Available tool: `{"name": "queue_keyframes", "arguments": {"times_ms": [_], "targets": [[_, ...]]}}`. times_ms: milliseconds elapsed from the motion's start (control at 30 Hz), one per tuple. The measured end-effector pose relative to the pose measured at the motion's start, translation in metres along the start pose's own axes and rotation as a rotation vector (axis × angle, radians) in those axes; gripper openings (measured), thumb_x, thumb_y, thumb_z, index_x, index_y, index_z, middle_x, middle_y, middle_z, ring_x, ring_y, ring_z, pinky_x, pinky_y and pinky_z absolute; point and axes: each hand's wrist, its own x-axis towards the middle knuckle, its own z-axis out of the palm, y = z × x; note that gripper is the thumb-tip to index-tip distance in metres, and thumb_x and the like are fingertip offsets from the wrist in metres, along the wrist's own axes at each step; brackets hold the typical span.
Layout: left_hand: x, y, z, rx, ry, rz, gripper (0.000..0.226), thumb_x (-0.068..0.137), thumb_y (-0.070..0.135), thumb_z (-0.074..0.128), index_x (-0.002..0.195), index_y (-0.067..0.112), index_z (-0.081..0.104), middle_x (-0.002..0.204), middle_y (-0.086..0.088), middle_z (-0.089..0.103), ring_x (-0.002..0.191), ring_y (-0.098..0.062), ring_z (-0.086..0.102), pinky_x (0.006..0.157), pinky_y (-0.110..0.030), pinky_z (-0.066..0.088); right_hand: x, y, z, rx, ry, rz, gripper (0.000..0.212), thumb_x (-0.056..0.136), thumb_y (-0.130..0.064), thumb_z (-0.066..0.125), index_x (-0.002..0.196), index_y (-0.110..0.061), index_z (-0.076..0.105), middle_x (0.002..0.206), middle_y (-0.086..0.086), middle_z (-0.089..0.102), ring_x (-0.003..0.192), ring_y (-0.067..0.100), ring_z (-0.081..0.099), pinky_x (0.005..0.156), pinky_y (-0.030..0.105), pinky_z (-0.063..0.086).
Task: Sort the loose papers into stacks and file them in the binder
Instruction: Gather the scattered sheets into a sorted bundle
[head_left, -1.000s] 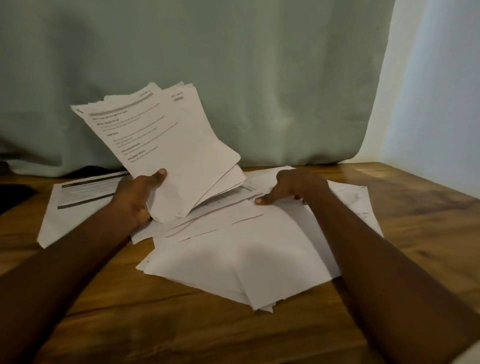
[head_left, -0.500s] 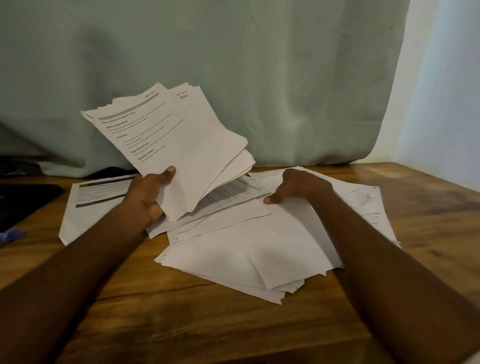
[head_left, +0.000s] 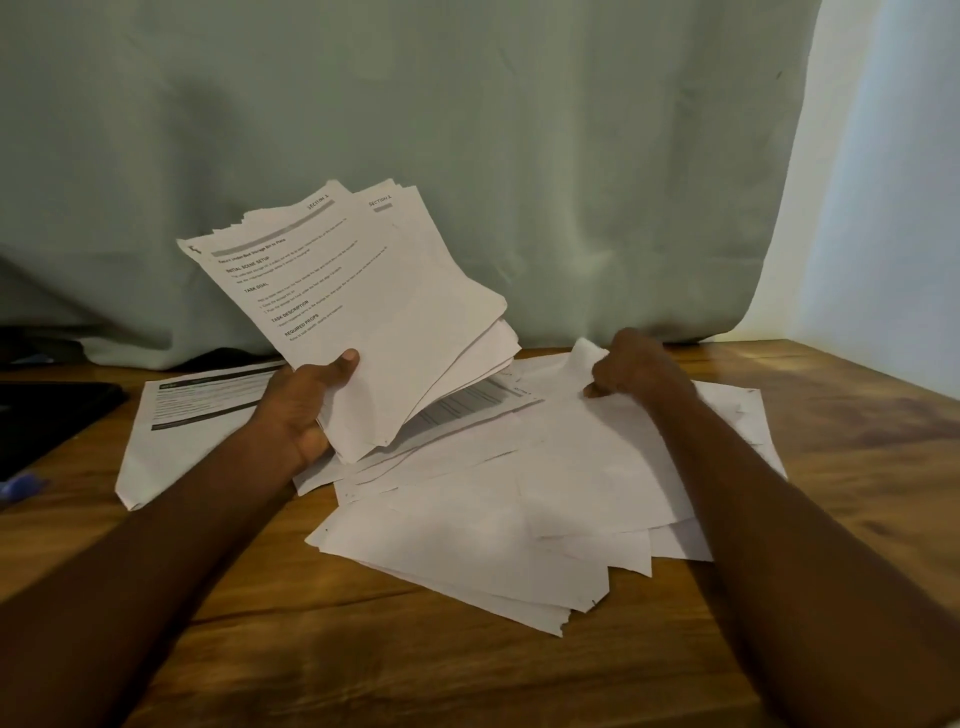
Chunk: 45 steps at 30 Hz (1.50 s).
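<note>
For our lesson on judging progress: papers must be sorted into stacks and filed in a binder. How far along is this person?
Early on. Done: one printed sheet lies set apart on the table. In hand: the left hand holds a gathered sheaf, while the right hand pinches a sheet's corner from the loose pile. Left: that pile is unsorted, and no open binder shows, so nothing is filed.

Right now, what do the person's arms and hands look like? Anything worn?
Both forearms are bare up to the frame edge: no sleeves, watch, bracelets or gloves show. The left hand and right hand show no rings on the visible fingers. A pale scrap at the bottom right corner may be clothing; cannot tell.
</note>
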Motion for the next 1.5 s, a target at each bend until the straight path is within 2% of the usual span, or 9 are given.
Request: {"name": "queue_keyframes", "arguments": {"times_ms": [233, 433, 600, 700, 833, 1067, 1200, 1367, 1500], "targets": [[0.002, 0.005, -0.003, -0.046, 0.052, -0.013, 0.045, 0.090, 0.013, 0.073, 0.134, 0.019, 0.062, 0.124, -0.008, 0.070, 0.108, -0.030, 0.067, 0.081, -0.044, 0.055, -0.038, -0.048, -0.062, 0.005, 0.835, -0.189, 0.045, 0.081, -0.002, 0.071, 0.123, -0.013, 0.057, 0.120, 0.015, 0.055, 0.104, 0.039, 0.060, 0.079, 0.047, 0.051], [0.012, 0.044, -0.033, -0.064, 0.191, 0.071, 0.040, 0.091, 0.013, 0.073, 0.130, 0.017, 0.064, 0.116, -0.001, 0.075, 0.099, -0.020, 0.072, 0.080, -0.043, 0.059, -0.081, -0.093, 0.025, -0.239, 0.311, -0.496, 0.052, 0.094, -0.012, 0.060, 0.142, -0.016, 0.042, 0.130, 0.009, 0.056, 0.117, 0.032, 0.058, 0.079, 0.038, 0.044], [0.017, 0.050, -0.062, 0.010, 0.175, 0.119, 0.048, 0.094, 0.015, 0.071, 0.140, 0.019, 0.058, 0.130, -0.003, 0.069, 0.109, -0.023, 0.068, 0.096, -0.051, 0.052, -0.097, -0.104, 0.061, 0.004, -0.187, -0.591, 0.040, 0.096, -0.043, 0.066, 0.125, -0.015, 0.060, 0.131, 0.006, 0.063, 0.115, 0.026, 0.060, 0.080, 0.028, 0.040], [0.019, 0.050, -0.063, 0.010, 0.167, 0.125, 0.050, 0.095, 0.015, 0.069, 0.143, 0.016, 0.056, 0.135, -0.005, 0.066, 0.109, -0.022, 0.068, 0.096, -0.049, 0.053, -0.072, -0.104, 0.046, 0.350, -0.074, -0.519, 0.025, 0.098, -0.038, 0.063, 0.097, -0.015, 0.072, 0.104, 0.003, 0.074, 0.089, 0.024, 0.067, 0.076, 0.028, 0.048], [0.015, 0.050, -0.058, 0.027, 0.158, 0.141, 0.050, 0.098, 0.013, 0.064, 0.147, 0.011, 0.050, 0.140, -0.009, 0.061, 0.102, -0.018, 0.066, 0.079, -0.037, 0.054, -0.025, -0.064, 0.025, 0.206, 0.220, -0.307, 0.020, 0.094, -0.024, 0.057, 0.101, -0.016, 0.074, 0.101, 0.008, 0.073, 0.094, 0.032, 0.069, 0.077, 0.032, 0.052], [0.011, 0.048, -0.048, 0.050, 0.133, 0.143, 0.048, 0.102, 0.010, 0.057, 0.149, 0.006, 0.046, 0.121, -0.005, 0.065, 0.089, -0.011, 0.064, 0.085, -0.035, 0.056, 0.014, -0.022, 0.041, 0.033, -0.029, -0.260, 0.054, 0.082, -0.070, 0.068, 0.113, -0.025, 0.064, 0.121, -0.001, 0.067, 0.113, 0.025, 0.061, 0.096, 0.040, 0.049], [0.012, 0.047, -0.047, 0.021, 0.140, 0.114, 0.050, 0.099, 0.009, 0.062, 0.148, 0.008, 0.049, 0.137, -0.006, 0.062, 0.092, -0.013, 0.068, 0.083, -0.036, 0.060, 0.005, -0.022, 0.049, -0.078, -0.109, -0.293, 0.057, 0.081, -0.063, 0.076, 0.119, -0.025, 0.059, 0.113, -0.006, 0.053, 0.117, 0.021, 0.054, 0.107, 0.049, 0.041], [0.011, 0.044, -0.046, 0.041, 0.125, 0.108, 0.048, 0.099, 0.009, 0.061, 0.146, 0.009, 0.050, 0.139, -0.010, 0.061, 0.093, -0.015, 0.067, 0.061, -0.026, 0.057, 0.017, -0.020, 0.045, 0.275, 0.102, -0.258, 0.020, 0.078, -0.028, 0.084, 0.092, -0.017, 0.073, 0.090, 0.003, 0.072, 0.088, 0.027, 0.069, 0.074, 0.031, 0.050], [0.011, 0.044, -0.046, 0.056, 0.108, 0.110, 0.047, 0.099, 0.013, 0.062, 0.145, 0.008, 0.051, 0.137, -0.012, 0.061, 0.096, -0.019, 0.066, 0.090, -0.042, 0.057, 0.011, -0.023, 0.030, 0.837, 0.111, -0.199, 0.006, 0.086, -0.010, 0.079, 0.084, -0.011, 0.074, 0.079, 0.001, 0.071, 0.070, 0.017, 0.065, 0.063, 0.023, 0.048]]}}
